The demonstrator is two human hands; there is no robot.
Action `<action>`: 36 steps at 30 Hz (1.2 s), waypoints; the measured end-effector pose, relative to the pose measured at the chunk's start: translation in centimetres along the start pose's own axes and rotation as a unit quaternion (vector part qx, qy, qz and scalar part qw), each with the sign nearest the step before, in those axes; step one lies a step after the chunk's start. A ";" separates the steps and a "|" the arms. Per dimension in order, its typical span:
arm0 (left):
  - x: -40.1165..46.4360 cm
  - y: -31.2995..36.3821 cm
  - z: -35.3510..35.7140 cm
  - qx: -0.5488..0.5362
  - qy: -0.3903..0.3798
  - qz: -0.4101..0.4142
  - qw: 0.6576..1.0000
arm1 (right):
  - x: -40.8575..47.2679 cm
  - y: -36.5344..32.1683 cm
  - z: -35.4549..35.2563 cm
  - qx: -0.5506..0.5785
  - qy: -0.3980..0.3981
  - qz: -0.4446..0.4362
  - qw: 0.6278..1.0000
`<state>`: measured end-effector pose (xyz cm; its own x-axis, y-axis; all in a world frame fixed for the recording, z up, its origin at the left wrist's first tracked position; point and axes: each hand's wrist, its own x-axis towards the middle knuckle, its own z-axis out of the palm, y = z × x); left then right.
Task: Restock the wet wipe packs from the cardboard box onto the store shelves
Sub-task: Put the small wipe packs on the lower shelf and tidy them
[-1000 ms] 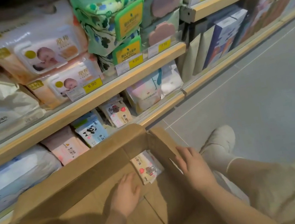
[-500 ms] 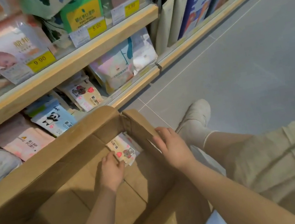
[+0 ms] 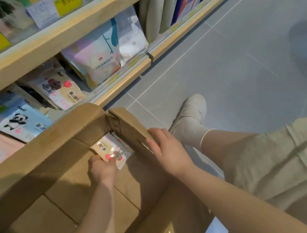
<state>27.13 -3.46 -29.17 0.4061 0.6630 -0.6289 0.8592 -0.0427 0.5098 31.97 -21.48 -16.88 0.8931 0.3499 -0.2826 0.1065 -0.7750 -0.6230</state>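
Wet wipe pack (image 3: 111, 150): lies in the far right corner of the cardboard box (image 3: 32, 158); more packs may lie beneath it, number unclear.
Left hand (image 3: 101, 167): fingers curled on the pack's near edge, fingertips hidden.
Right hand (image 3: 167, 151): fingers together, draped over the box's right wall.
Bottom shelf (image 3: 121, 80): three small packs visible, others cut off at left.
Room: box floor bare near the arms.

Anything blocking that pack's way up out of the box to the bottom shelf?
Only the cardboard box's far wall; the left hand must lift the wet wipe pack over it to the bottom shelf.
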 end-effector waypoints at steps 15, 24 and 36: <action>-5.3 -8.0 -13.4 -0.173 0.023 -0.049 0.983 | 0.3 -1.9 0.0 -0.123 0.071 -0.021 0.990; -6.1 -9.7 -16.8 -0.234 0.042 -0.057 0.970 | 1.4 -8.9 3.9 -0.140 0.029 -0.202 0.969; -3.4 -12.0 -14.9 -0.196 0.003 -0.086 0.977 | 6.9 -4.4 12.8 -0.129 -0.136 0.092 0.978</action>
<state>10.77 5.94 -24.45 0.2633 0.6402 -0.7216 0.7287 0.3582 0.5837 32.10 -8.92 -25.49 0.7623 0.2914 -0.5779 0.0921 -0.9327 -0.3488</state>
